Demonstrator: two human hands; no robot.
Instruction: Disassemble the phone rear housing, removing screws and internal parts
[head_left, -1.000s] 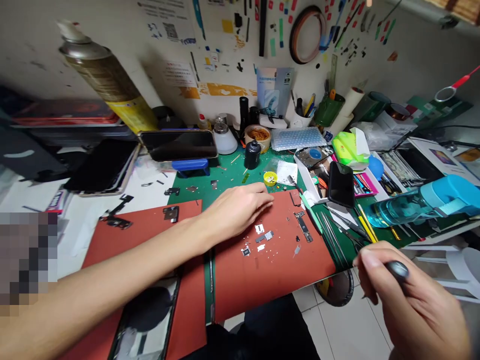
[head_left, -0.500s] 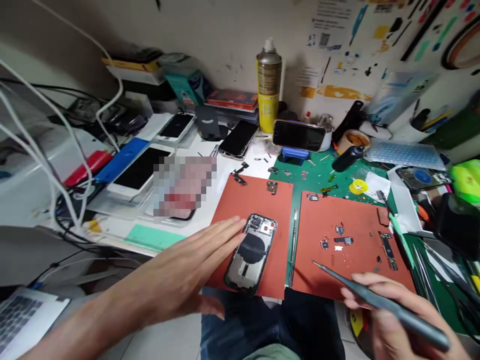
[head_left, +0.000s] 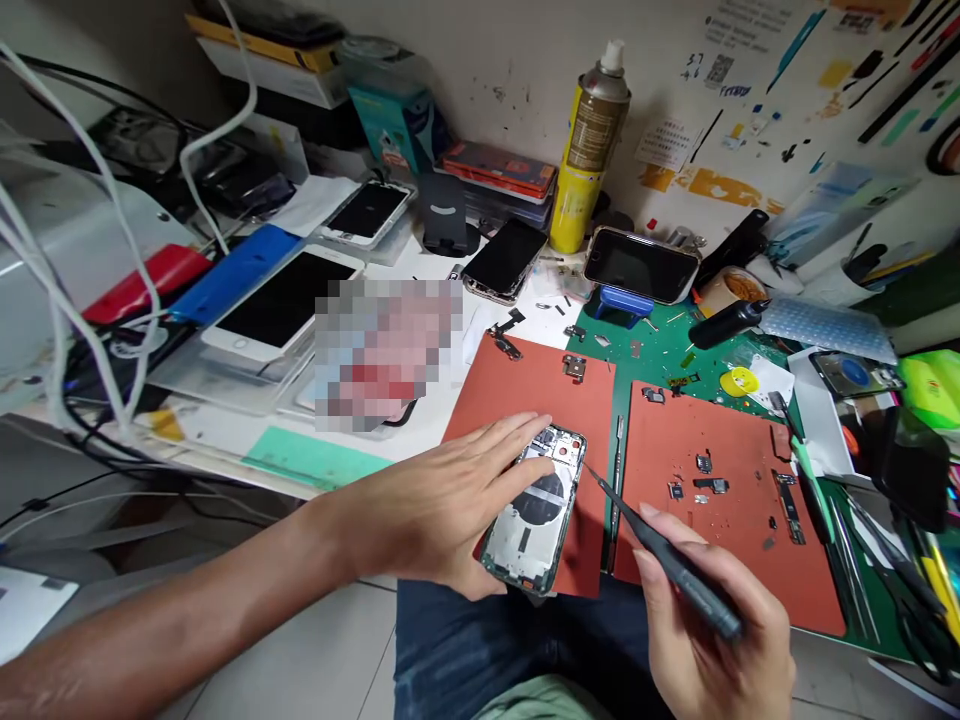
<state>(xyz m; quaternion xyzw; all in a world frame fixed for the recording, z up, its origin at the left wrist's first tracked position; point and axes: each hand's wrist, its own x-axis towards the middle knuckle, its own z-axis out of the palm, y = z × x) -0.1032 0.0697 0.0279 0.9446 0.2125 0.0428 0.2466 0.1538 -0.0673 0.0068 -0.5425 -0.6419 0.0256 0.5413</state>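
An opened phone housing [head_left: 534, 545] lies tilted near the front edge of the left reddish-brown mat [head_left: 469, 400]. My left hand [head_left: 442, 490] grips it from the left side, fingers across its upper part and thumb by its lower left edge. In my right hand [head_left: 697, 610] is a dark slim-handled precision screwdriver [head_left: 667, 555], held like a pen. Its thin tip points at the housing's upper right edge; whether it touches I cannot tell. A metal pry tool [head_left: 618, 470] lies between the two mats.
Small phone parts [head_left: 712, 486] are scattered on the right mat [head_left: 742, 570]. Behind stand a phone on a blue stand [head_left: 622, 305] and a yellow spray can [head_left: 589, 150]. Phones [head_left: 277, 305] lie at left, near hanging white cables [head_left: 112, 200]. Tweezers [head_left: 847, 560] lie at right.
My left hand has closed onto the phone housing, which now sits slightly raised. My right hand has brought the screwdriver left from over the right mat to the housing's edge. The view has shifted.
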